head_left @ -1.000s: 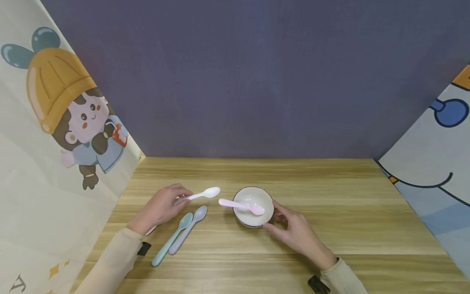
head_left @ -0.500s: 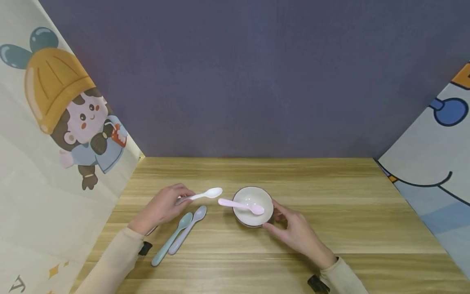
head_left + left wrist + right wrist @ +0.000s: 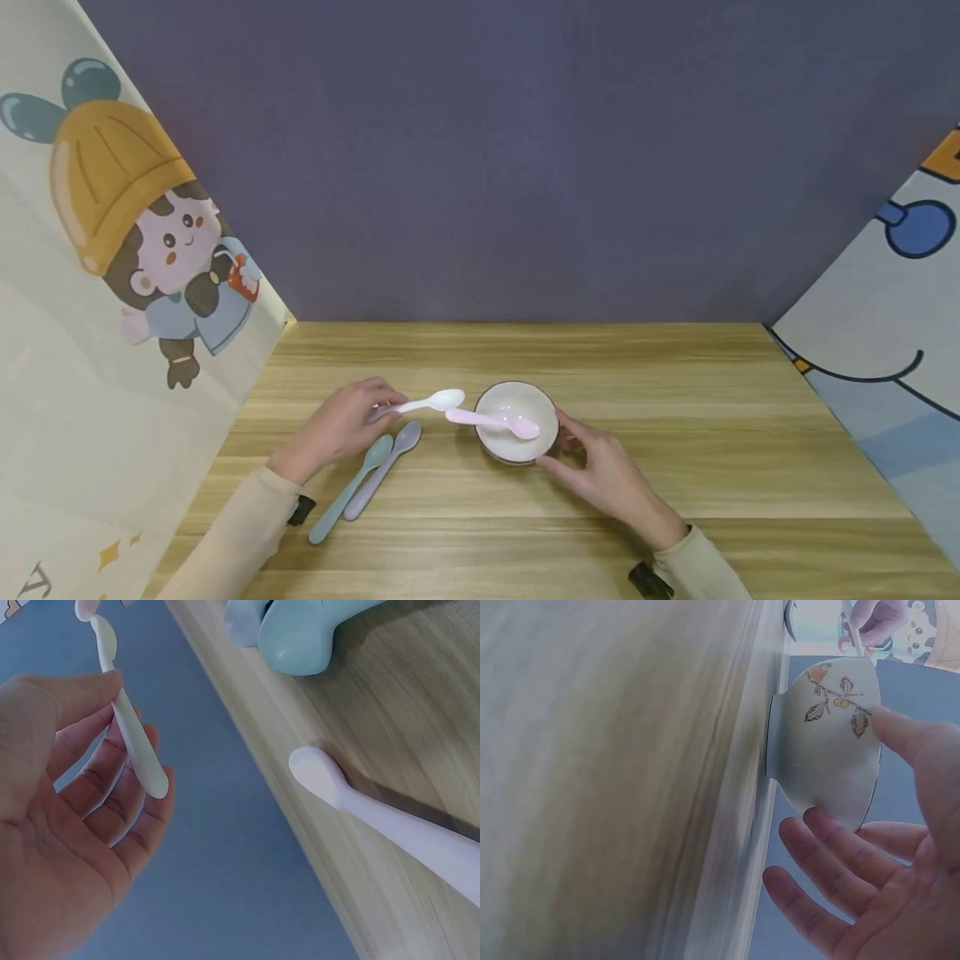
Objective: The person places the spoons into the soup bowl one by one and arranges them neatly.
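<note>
My left hand (image 3: 333, 429) pinches a white spoon (image 3: 448, 401) by its handle, with the scoop end pointing right. In the left wrist view the handle runs between thumb and fingertips. A small white bowl (image 3: 498, 400) with a dark rim stands on the table, a pink spoon (image 3: 480, 418) lying in it with its handle over the left rim. The white spoon's tip is close to that handle. My right hand (image 3: 611, 479) holds the bowl from the right, thumb at the near side and fingers behind. The right wrist view shows flowers painted on the bowl's wall (image 3: 825, 757).
A teal spoon (image 3: 348, 493) and a lilac spoon (image 3: 386, 471) lie side by side, partly overlapping, left of the bowl. Another pale pink spoon (image 3: 409, 829) lies on the table, hidden under the left arm in the head view. A dark wall (image 3: 525, 167) bounds the table's back.
My left hand has moved right and slightly nearer, bringing the white spoon closer to the bowl. The right hand, the bowl and the spoon in it stay in place.
</note>
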Tool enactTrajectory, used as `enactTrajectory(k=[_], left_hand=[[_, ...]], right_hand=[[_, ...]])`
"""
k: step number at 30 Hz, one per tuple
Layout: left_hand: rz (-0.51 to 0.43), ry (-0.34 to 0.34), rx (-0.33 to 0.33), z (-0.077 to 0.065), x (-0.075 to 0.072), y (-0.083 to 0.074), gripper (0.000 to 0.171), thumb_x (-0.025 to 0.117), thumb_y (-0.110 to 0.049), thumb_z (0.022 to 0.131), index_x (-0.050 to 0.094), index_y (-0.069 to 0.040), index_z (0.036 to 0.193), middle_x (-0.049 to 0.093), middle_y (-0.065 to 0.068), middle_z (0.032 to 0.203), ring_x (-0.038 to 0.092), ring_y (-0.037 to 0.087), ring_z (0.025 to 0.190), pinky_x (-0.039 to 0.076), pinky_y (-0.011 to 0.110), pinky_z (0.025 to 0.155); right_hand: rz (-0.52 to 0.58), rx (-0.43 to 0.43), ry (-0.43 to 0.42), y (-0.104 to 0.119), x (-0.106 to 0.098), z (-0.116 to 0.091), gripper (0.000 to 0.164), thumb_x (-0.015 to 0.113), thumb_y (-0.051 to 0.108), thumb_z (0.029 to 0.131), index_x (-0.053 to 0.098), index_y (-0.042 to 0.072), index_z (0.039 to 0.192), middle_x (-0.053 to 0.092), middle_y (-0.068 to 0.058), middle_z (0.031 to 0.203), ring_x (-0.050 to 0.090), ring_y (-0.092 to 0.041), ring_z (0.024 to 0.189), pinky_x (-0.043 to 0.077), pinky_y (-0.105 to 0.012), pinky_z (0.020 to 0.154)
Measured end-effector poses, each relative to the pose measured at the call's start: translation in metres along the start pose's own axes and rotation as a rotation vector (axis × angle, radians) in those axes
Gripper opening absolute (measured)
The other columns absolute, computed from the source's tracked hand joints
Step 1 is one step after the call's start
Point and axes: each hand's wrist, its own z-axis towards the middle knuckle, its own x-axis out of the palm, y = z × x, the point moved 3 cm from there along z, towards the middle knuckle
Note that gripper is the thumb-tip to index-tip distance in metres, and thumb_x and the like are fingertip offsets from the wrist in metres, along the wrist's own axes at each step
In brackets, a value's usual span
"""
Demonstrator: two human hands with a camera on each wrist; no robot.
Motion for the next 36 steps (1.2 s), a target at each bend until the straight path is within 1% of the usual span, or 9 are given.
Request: enactTrajectory(k=[9,17,25,33,36], left_hand=[[0.002,0.007,0.037,0.001,0.000,-0.007,0.019,0.078,-0.013,0.097,0.081,-0.007,0.115,0.077,0.002,0.106,0.069,0.010,0.086,0.059,0.034,0.079],[-0.009,0.029,0.040,0.003,0.002,-0.010,0.019,0.077,-0.015,0.098,0.081,-0.009,0.116,0.076,0.001,0.107,0.063,0.003,0.080,0.056,0.027,0.074],[-0.021,0.045,0.057,0.005,0.003,-0.016,0.019,0.075,-0.015,0.100,0.081,-0.009,0.117,0.076,0.000,0.107,0.060,-0.001,0.078,0.055,0.024,0.072],[-0.028,0.044,0.078,0.008,0.003,-0.022,0.019,0.075,-0.014,0.100,0.081,-0.010,0.118,0.076,-0.002,0.107,0.062,0.001,0.081,0.056,0.026,0.073],[-0.023,0.057,0.084,0.009,0.003,-0.024,0.019,0.075,-0.015,0.100,0.081,-0.011,0.118,0.077,-0.001,0.108,0.064,0.002,0.082,0.057,0.026,0.075]], right_hand=[[0.003,0.003,0.003,0.000,0.000,-0.001,0.078,0.088,0.035,0.089,0.057,-0.004,0.149,0.081,-0.003,0.111,0.078,-0.021,0.091,0.065,-0.041,0.084],[-0.005,0.004,-0.001,-0.001,0.001,-0.001,0.078,0.088,0.036,0.089,0.058,-0.002,0.149,0.081,0.000,0.110,0.078,-0.019,0.090,0.065,-0.039,0.084],[-0.004,0.015,0.003,-0.002,0.001,-0.001,0.078,0.088,0.038,0.089,0.058,-0.002,0.150,0.081,0.001,0.110,0.077,-0.018,0.090,0.065,-0.039,0.083],[0.002,0.018,0.007,-0.002,0.001,-0.001,0.078,0.087,0.037,0.090,0.057,-0.001,0.150,0.081,0.001,0.110,0.078,-0.020,0.091,0.065,-0.040,0.084],[-0.003,0.012,0.001,-0.002,0.001,-0.002,0.077,0.088,0.036,0.089,0.058,-0.001,0.150,0.081,0.001,0.110,0.078,-0.020,0.090,0.065,-0.040,0.083]])
